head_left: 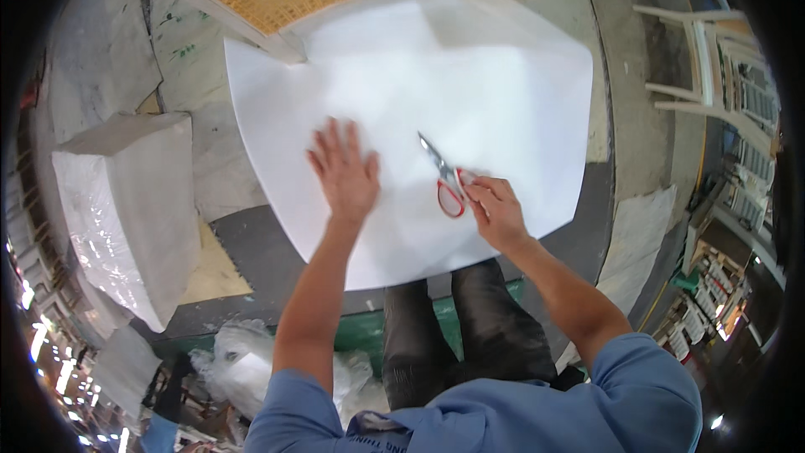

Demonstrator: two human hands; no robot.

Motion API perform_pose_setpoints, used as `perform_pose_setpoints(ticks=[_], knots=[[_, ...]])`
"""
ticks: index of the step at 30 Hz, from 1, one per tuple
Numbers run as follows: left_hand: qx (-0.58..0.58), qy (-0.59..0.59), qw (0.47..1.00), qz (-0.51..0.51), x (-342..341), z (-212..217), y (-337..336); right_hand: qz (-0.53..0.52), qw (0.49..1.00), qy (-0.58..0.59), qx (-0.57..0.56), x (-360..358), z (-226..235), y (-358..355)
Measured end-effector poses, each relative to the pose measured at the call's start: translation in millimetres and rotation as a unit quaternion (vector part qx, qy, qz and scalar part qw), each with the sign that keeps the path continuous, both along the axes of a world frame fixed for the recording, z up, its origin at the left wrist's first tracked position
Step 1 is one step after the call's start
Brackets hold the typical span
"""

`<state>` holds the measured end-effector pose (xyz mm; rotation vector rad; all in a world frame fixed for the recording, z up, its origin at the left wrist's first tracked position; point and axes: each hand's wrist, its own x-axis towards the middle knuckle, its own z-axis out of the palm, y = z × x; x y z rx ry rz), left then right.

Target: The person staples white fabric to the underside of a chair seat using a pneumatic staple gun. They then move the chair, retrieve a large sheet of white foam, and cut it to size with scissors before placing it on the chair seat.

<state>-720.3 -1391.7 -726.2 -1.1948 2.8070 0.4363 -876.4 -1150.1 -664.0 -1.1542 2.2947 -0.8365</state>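
A large white sheet (402, 226) lies spread out in front of me. My left hand (345, 172) rests flat on its left half, fingers apart, holding nothing; it looks slightly blurred. Right of the middle, scissors (437, 158) with metal blades and red-rimmed handles lie against the sheet, blades pointing up and to the left. The fingers of my right hand (498, 211) are closed on the right handle loop. The left loop stays uncovered. Part of the right handle is hidden by my fingers.
A yellow woven panel with a white frame (285, 44) overlaps the sheet's far edge. To the left stands a white block-shaped package (138, 201) in clear wrap. Crumpled clear plastic (239, 356) lies below left. White chair-like frames (713, 63) stand at the far right.
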Motion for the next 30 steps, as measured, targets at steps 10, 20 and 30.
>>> perform_pose_setpoints(ticks=[10,20,30], knots=[[0.084,-0.071,0.992,-0.065,59.2,23.8,33.7,-0.032,0.98,0.039,0.194,16.0,-17.5,-18.7],[0.594,0.195,0.747,0.228,-198.2,146.4,-25.5,-0.206,0.946,-0.231,0.098,37.2,37.9,70.7],[0.639,0.249,0.647,0.333,-268.8,81.1,-14.3,-0.431,0.837,-0.333,-0.055,-30.1,79.1,110.0]])
